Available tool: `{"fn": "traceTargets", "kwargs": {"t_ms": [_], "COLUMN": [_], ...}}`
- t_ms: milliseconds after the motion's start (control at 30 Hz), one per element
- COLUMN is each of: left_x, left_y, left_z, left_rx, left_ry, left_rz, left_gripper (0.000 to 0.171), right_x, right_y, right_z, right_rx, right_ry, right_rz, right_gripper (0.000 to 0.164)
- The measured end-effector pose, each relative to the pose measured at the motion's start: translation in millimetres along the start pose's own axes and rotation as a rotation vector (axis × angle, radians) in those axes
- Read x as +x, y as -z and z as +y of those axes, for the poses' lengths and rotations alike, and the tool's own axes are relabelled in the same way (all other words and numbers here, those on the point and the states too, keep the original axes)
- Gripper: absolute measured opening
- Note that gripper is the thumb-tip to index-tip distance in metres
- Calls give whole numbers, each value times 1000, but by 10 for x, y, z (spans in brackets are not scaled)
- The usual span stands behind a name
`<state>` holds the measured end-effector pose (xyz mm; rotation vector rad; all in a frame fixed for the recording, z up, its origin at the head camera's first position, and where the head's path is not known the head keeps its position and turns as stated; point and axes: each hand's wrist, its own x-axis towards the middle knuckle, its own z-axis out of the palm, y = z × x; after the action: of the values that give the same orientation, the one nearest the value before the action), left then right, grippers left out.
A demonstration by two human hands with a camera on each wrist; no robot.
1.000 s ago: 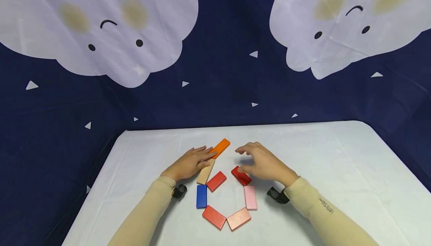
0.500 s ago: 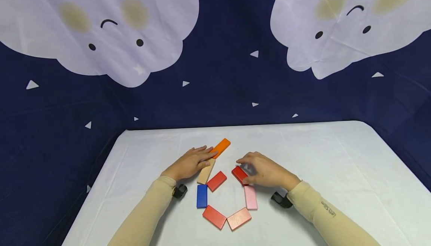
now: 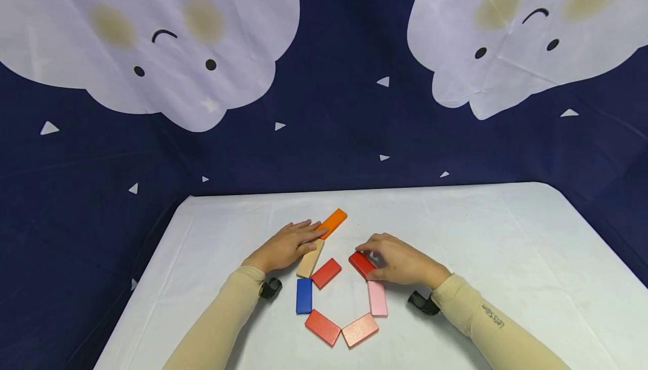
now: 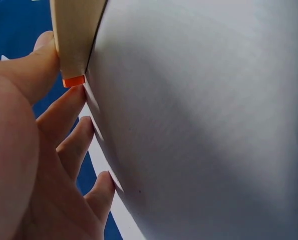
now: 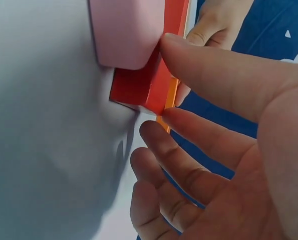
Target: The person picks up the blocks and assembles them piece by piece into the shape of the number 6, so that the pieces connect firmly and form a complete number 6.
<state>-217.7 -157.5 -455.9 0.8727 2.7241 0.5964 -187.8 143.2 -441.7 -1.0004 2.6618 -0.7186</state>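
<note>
My left hand (image 3: 283, 246) lies over a natural wooden block (image 3: 309, 263) and an orange block (image 3: 334, 221), fingers fairly straight. In the left wrist view its thumb touches the wooden block (image 4: 74, 40), and the index fingertip meets the small visible end of the orange block (image 4: 73, 81). At the upper right of the ring of blocks, my right hand (image 3: 402, 258) pinches a red block (image 3: 361, 264) by its ends between thumb and index finger. A pink block (image 3: 377, 298) lies against that block's near end; the right hand's other fingers extend beyond the red block (image 5: 131, 91).
Another red block (image 3: 326, 273) lies inside the ring, near the wooden one. A blue block (image 3: 304, 296), a lower red block (image 3: 323, 326) and a salmon block (image 3: 360, 329) form its left and near sides. The white table (image 3: 481, 229) ends at a dark blue backdrop (image 3: 324, 150).
My right hand has come down and slightly nearer, and its thumb and index finger have closed on the red block's ends. The left hand and the blocks look still.
</note>
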Motion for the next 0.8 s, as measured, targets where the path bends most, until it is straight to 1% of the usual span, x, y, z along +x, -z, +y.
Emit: {"fn": "traceTargets", "kwargs": {"t_ms": [367, 600, 800], "left_x": [-1, -4, -4], "left_y": [3, 3, -1], "left_z": [1, 1, -2], "left_rx": [0, 0, 2], "left_ry": [-6, -7, -2], "left_rz": [0, 4, 3], "left_gripper": [49, 49, 49], "right_x": [31, 44, 52], "right_y": [-21, -40, -51], "right_z": [7, -6, -1], "right_rx": [30, 16, 18], "right_ry": [32, 67, 78], "right_rz": [-34, -34, -38], "right_gripper": [51, 47, 43]}}
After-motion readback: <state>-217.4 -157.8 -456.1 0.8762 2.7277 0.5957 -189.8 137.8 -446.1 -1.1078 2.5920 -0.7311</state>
